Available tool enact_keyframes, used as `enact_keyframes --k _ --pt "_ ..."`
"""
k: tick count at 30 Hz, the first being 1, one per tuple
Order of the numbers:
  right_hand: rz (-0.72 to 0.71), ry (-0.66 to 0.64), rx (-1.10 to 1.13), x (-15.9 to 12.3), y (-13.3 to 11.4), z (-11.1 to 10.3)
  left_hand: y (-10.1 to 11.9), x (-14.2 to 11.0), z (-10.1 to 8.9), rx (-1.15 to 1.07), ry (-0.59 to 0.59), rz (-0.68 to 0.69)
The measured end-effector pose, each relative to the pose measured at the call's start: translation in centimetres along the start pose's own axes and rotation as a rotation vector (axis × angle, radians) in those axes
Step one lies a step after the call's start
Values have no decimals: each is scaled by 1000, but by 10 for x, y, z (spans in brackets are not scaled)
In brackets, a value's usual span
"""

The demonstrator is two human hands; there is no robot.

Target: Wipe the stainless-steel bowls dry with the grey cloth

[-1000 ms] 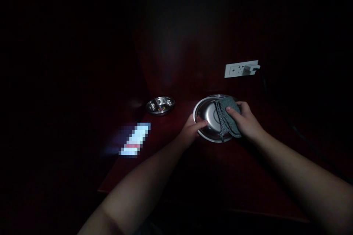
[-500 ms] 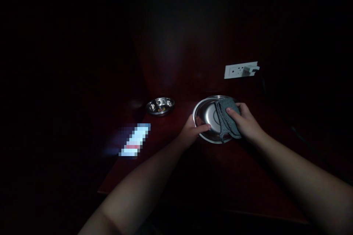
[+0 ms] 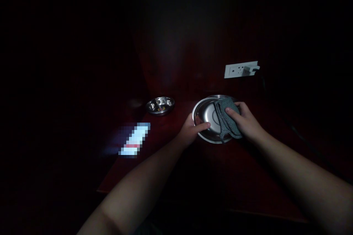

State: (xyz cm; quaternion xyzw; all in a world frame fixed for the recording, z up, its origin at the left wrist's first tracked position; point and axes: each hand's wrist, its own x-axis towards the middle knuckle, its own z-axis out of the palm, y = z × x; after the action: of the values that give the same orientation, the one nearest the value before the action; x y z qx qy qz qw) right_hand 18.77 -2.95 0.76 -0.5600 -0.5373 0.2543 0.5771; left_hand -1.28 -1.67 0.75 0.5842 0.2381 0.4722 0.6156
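A shiny steel bowl [image 3: 202, 114] is tilted toward me above the dark red table. My left hand [image 3: 190, 130] grips its left rim, the thumb lying inside and the other fingers hidden behind. Folded over the bowl's right side is a grey-green cloth [image 3: 227, 115] with a dark checked edge. My right hand [image 3: 246, 119] is closed on this cloth, thumb on top, pressing it against the rim; its fingertips are hidden behind. Part of another steel rim [image 3: 219, 96] shows just behind the bowl.
A second steel dish [image 3: 160, 105] with a small coloured label stands at the table's back left. Nearer lies a bright pixelated rectangle [image 3: 135, 140]. On the back wall is a white socket plate [image 3: 234, 70] with a plug and cable. The table's front edge [image 3: 264, 214] shows dimly.
Almost nothing differs. Both hands, the bowl and the cloth keep the same hold and position, apart from a very slight shift of the whole view.
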Motion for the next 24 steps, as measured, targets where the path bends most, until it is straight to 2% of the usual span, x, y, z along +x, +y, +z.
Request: enact_keyframes --k 6,24 --pt "19 3 -1 0 -3 1 3 0 3 -72 -99 0" --pt "37 -7 22 0 -1 1 2 1 4 -72 -111 22"
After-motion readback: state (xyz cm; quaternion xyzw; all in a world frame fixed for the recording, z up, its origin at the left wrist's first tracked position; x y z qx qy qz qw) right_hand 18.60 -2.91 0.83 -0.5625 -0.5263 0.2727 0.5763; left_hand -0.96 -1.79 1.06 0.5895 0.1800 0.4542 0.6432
